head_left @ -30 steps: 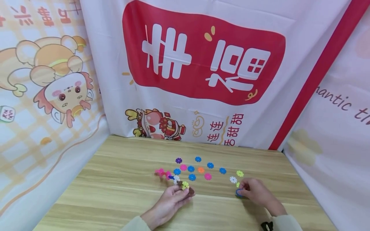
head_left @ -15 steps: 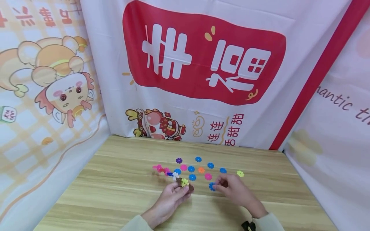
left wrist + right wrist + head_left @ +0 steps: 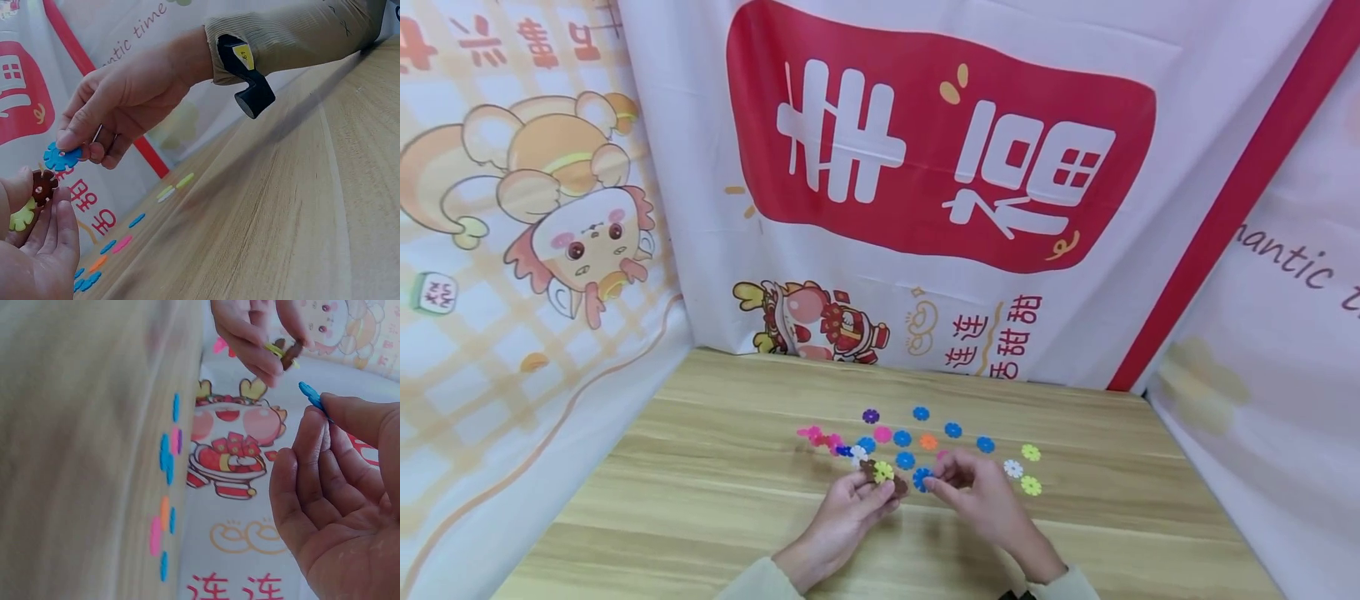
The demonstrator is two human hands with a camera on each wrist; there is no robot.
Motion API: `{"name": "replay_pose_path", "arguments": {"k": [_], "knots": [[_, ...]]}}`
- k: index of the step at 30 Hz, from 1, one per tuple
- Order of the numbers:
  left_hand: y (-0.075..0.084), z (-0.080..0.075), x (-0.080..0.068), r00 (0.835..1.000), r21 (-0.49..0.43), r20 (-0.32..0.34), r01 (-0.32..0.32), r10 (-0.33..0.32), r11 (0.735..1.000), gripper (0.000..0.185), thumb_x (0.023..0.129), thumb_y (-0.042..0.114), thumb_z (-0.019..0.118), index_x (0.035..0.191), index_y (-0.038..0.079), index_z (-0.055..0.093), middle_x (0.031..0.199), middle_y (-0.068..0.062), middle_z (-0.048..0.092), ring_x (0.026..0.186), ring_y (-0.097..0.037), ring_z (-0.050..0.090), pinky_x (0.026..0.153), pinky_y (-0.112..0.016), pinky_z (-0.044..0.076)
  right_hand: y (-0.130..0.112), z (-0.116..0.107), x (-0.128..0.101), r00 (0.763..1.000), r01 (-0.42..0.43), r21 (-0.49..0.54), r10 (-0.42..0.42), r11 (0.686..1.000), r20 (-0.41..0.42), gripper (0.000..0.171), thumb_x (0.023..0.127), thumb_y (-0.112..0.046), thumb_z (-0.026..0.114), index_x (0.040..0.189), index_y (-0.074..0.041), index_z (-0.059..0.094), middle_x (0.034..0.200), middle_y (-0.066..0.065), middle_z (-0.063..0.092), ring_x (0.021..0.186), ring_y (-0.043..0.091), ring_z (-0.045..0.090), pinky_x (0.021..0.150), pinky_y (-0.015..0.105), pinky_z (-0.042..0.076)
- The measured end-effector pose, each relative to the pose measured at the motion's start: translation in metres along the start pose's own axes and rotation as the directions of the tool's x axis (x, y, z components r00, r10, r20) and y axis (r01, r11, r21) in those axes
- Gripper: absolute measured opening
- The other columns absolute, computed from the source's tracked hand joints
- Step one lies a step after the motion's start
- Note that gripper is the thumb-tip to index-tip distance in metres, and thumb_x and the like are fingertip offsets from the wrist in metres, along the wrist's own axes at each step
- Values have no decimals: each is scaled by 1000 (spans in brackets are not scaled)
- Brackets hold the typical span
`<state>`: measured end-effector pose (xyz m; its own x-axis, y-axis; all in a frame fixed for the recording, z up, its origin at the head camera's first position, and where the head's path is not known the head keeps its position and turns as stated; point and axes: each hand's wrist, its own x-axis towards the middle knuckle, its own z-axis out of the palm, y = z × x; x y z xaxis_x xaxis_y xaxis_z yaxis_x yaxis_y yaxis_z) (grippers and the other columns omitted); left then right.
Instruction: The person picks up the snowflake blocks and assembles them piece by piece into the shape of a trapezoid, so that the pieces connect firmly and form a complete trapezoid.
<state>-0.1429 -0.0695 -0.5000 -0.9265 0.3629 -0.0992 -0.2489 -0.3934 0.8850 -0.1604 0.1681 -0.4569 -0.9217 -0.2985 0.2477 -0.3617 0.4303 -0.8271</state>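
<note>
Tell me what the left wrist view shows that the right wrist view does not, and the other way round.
Only the left wrist view shows the right hand's ribbed sleeve cuff with a black device at the wrist, and the back of the right hand.

Only the right wrist view shows the right hand's open palm and the cartoon print on the backdrop.

Both show the blue flower disc pinched in the right hand, the brown and yellow pieces held by the left hand, and loose discs on the wooden table.
</note>
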Motion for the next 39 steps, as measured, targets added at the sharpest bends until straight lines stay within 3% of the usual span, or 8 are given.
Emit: {"name": "replay_pose_path", "arguments": {"k": [11, 27, 39], "knots": [[-1, -2, -1, 1000, -10, -27, -14, 14, 1000, 52, 103, 19, 68, 141, -10, 48, 129, -10, 72, 118, -16, 70, 108, -28, 55, 1, 18, -10, 999, -48, 87, 47, 995, 14, 16, 91, -22, 84, 95, -12, 72, 88, 3, 75, 75, 10, 69, 70, 25, 63], [0, 0, 0, 997, -35, -64, -33, 31, 999, 55, 102, 19, 70, 143, -10, 47, 134, -15, 69, 121, -16, 70, 111, -29, 53, -5, 25, -12, 995, -66, 152, 76, 986, -58, 18, 90, -22, 85, 94, -10, 72, 86, 5, 74, 75, 10, 69, 71, 23, 61], [-2, 4, -1, 996, -51, -78, -47, 43, 998, 60, 102, 19, 70, 146, -11, 44, 141, -17, 66, 123, -17, 70, 110, -28, 54, -8, 27, -12, 997, -56, 144, 64, 988, -51, 16, 91, -21, 84, 94, -10, 72, 86, 6, 74, 76, 11, 70, 72, 23, 62]]}}
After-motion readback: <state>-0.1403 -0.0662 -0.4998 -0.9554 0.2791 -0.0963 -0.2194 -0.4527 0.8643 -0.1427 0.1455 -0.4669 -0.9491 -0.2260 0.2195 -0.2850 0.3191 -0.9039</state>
